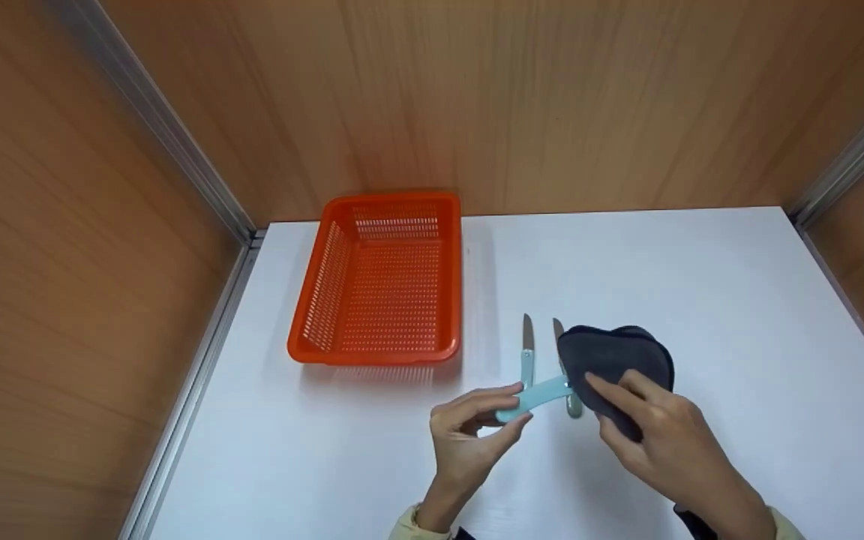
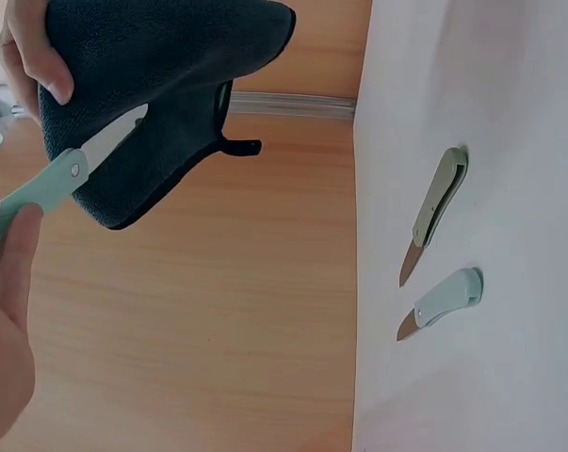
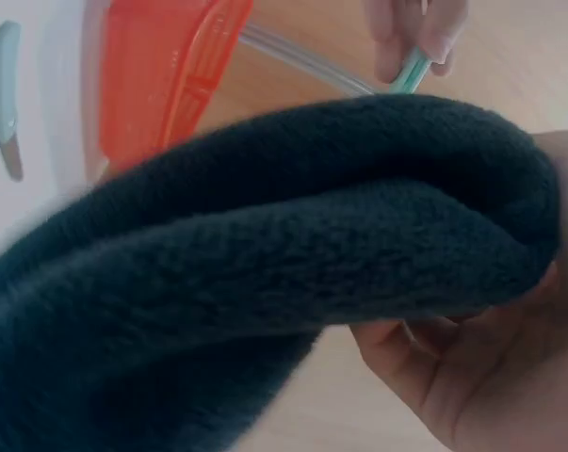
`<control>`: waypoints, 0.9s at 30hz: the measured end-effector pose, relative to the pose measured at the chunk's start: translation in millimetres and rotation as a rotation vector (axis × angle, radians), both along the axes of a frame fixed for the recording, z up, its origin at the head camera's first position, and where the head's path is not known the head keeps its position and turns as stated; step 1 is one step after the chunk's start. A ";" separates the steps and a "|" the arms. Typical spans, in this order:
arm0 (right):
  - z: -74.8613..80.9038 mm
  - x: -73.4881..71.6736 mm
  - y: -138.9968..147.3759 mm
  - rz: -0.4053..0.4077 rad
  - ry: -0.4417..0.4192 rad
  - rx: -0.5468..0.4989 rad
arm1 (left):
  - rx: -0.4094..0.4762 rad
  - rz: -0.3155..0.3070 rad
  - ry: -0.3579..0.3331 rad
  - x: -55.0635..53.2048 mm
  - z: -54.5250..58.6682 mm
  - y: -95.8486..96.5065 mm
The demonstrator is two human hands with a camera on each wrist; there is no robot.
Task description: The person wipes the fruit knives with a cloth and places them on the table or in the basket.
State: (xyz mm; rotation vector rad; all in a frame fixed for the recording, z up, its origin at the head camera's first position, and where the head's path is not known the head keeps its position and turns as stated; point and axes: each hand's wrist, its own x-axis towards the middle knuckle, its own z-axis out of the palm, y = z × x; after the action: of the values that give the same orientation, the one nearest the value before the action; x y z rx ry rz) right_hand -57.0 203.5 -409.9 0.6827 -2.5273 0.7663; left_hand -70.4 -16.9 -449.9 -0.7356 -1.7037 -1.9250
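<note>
- Head view: the left hand (image 1: 463,439) pinches the held knife (image 1: 539,397) by the rear of its pale teal handle (image 1: 550,392), between thumb and fingers, in the air above the desk (image 1: 724,285). The long axis of the held knife runs from lower left to upper right, and its front end is hidden by the dark cloth (image 1: 612,352). The right hand (image 1: 661,431) grips this folded cloth with thumb and fingers. On the desk lie the light blue knife (image 1: 527,366) and the grey-green knife (image 1: 574,407), their tips directed to the back wall (image 1: 589,97). At left stands the orange basket (image 1: 451,300); its perforated bottom can be seen.
- Left wrist view: the blade (image 2: 112,139) of the held knife points up and right, into the fold of the dark cloth, with some metal showing.
- Right wrist view: the dark cloth covers the blade. The left fingers pinch the handle near the top, and the orange basket appears at upper left.
</note>
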 end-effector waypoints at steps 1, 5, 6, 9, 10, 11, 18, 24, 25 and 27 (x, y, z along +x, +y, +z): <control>-0.2 0.0 0.1 -0.007 0.004 0.014 | 0.006 -0.002 -0.001 0.2 -0.2 -0.1; -0.8 -0.4 1.4 -0.045 0.008 0.053 | 0.026 -0.010 -0.008 0.9 -1.3 -0.1; -0.7 -0.3 2.0 -0.056 0.009 0.060 | 0.030 -0.010 -0.012 1.1 -1.4 -0.2; -0.3 0.3 4.7 -0.090 0.007 0.077 | 0.041 -0.019 -0.022 0.3 -5.6 -0.3; 0.0 0.7 5.7 -0.100 0.002 0.078 | 0.045 -0.024 -0.026 -0.7 -9.0 -0.6; 0.4 1.3 6.7 -0.109 -0.005 0.078 | 0.049 -0.029 -0.033 -1.6 -12.9 -0.8; 1.8 3.9 18.5 -0.172 -0.044 0.064 | 0.110 -0.094 -0.061 -7.3 -31.9 -4.1; 2.6 5.8 35.8 -0.252 0.004 0.020 | 0.133 -0.150 -0.045 -9.3 -32.3 -5.4; 2.8 6.3 38.2 -0.260 0.016 0.007 | 0.126 -0.144 -0.044 -9.6 -32.3 -5.7; 3.8 7.5 42.1 -0.268 0.035 -0.023 | 0.107 -0.128 -0.049 -9.9 -32.6 -6.2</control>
State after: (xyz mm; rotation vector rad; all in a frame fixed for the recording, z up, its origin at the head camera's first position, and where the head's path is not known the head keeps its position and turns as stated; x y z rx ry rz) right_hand -49.4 245.6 -406.1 0.3363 -2.5053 0.6813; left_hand -80.3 -23.1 -482.5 -0.7800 -1.6021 -2.1190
